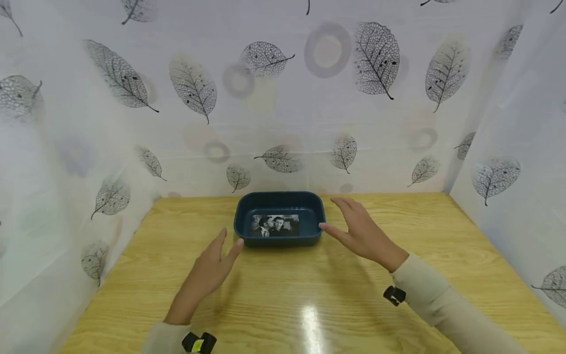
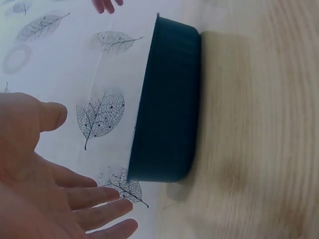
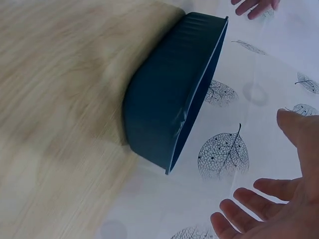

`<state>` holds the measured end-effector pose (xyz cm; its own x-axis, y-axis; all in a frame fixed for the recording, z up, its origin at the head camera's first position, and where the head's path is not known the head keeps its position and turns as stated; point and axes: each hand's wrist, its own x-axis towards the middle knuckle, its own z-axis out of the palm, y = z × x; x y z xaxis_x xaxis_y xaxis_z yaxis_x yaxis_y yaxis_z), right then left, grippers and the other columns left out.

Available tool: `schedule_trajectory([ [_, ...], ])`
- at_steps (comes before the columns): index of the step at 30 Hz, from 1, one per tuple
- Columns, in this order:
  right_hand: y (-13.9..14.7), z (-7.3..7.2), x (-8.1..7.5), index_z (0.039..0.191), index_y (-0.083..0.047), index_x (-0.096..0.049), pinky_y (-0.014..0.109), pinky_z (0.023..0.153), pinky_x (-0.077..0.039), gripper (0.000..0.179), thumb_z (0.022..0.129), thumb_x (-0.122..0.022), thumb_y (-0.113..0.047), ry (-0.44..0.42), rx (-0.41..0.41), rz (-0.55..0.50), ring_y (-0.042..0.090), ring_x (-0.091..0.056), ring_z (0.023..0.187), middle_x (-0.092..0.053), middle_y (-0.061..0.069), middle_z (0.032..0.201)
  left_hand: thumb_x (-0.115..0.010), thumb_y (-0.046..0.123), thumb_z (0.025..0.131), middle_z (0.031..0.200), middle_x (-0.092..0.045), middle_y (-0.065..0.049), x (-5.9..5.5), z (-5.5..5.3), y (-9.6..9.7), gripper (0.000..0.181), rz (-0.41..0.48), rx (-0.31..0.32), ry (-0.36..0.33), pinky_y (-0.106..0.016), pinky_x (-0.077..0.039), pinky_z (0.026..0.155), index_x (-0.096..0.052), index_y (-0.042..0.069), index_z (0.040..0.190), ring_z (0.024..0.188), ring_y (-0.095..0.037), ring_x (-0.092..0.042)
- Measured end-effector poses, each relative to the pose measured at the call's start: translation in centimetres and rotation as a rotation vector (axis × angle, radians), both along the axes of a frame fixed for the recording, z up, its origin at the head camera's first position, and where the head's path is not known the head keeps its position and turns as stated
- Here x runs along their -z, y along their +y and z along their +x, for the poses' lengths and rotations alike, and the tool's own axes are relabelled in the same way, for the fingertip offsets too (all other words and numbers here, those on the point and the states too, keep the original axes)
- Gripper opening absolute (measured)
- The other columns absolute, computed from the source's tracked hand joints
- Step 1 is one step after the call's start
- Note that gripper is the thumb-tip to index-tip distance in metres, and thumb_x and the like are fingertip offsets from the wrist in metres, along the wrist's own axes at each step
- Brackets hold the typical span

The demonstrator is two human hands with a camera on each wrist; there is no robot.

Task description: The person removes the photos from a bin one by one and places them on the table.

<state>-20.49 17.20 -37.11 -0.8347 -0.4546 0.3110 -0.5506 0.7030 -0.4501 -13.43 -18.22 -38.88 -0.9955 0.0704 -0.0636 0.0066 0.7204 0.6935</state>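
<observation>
A dark blue rectangular plastic basin point(image 1: 279, 242) with rounded corners stands on the table near its back edge. Inside it, flat on the bottom, lies a black-and-white photo print point(image 1: 276, 225) showing people. My left hand point(image 1: 208, 270) is at the basin's left front corner, fingers spread and holding nothing. On the other side, my right hand point(image 1: 362, 231) has its thumb near the right rim; whether it touches is hard to tell. Both wrist views show the basin's outer wall point(image 2: 169, 104) and an open palm, with the left hand point(image 2: 60, 184) and right hand point(image 3: 279, 189) apart from it.
The wood-grain table point(image 1: 274, 295) reaches to a white curtain point(image 1: 287, 118) printed with leaves, which hangs behind and along both sides. A black wrist device point(image 1: 199, 342) sits at the left cuff, another black device point(image 1: 394, 295) at the right.
</observation>
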Motion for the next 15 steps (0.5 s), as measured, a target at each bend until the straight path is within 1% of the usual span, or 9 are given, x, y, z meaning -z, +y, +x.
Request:
schedule_trajectory([
  [2, -1.0, -1.1, -0.1, 0.154, -0.001, -0.037, 0.061, 0.11, -0.034, 0.079, 0.098, -0.063, -0.051, -0.039, -0.003, -0.013, 0.041, -0.039, 0.139, -0.043, 0.021, 0.151, -0.036, 0.061, 0.105, 0.163, -0.023, -0.024, 0.1, -0.9, -0.2, 0.088, 0.031, -0.01, -0.01, -0.064, -0.029, 0.112, -0.014, -0.003, 0.16, 0.145, -0.046, -0.032],
  [5, -2.4, -2.5, 0.1, 0.152, 0.001, -0.04, 0.059, 0.107, -0.039, 0.078, 0.097, -0.066, -0.048, -0.059, -0.018, -0.004, 0.04, -0.045, 0.134, -0.047, 0.023, 0.146, -0.04, 0.056, 0.106, 0.161, -0.03, -0.025, 0.5, -2.0, -0.1, 0.083, 0.069, -0.035, -0.015, -0.063, -0.037, 0.108, -0.018, -0.002, 0.16, 0.14, -0.045, -0.041],
  [9, -4.3, -4.1, 0.6, 0.147, 0.005, -0.045, 0.055, 0.102, -0.045, 0.074, 0.095, -0.072, -0.04, -0.083, -0.024, 0.021, 0.039, -0.053, 0.124, -0.052, 0.025, 0.138, -0.044, 0.053, 0.106, 0.156, -0.036, -0.028, 1.2, -3.3, 0.1, 0.08, 0.111, -0.072, -0.023, -0.06, -0.044, 0.103, -0.022, -0.002, 0.158, 0.134, -0.043, -0.049],
  [12, -5.8, -5.1, 0.8, 0.145, 0.007, -0.047, 0.052, 0.098, -0.048, 0.072, 0.094, -0.075, -0.035, -0.128, -0.015, 0.039, 0.038, -0.056, 0.118, -0.054, 0.025, 0.133, -0.047, 0.051, 0.105, 0.153, -0.041, -0.027, 1.7, -4.1, 0.5, 0.077, 0.124, -0.096, -0.024, -0.058, -0.046, 0.102, -0.025, -0.002, 0.158, 0.131, -0.042, -0.053],
  [15, -7.2, -6.2, 1.2, 0.145, 0.007, -0.047, 0.05, 0.096, -0.049, 0.073, 0.092, -0.076, -0.034, -0.179, -0.009, 0.087, 0.036, -0.058, 0.116, -0.055, 0.024, 0.133, -0.049, 0.048, 0.106, 0.15, -0.044, -0.028, 2.0, -4.9, 0.8, 0.073, 0.116, -0.113, -0.018, -0.058, -0.045, 0.102, -0.029, -0.001, 0.156, 0.13, -0.043, -0.053],
])
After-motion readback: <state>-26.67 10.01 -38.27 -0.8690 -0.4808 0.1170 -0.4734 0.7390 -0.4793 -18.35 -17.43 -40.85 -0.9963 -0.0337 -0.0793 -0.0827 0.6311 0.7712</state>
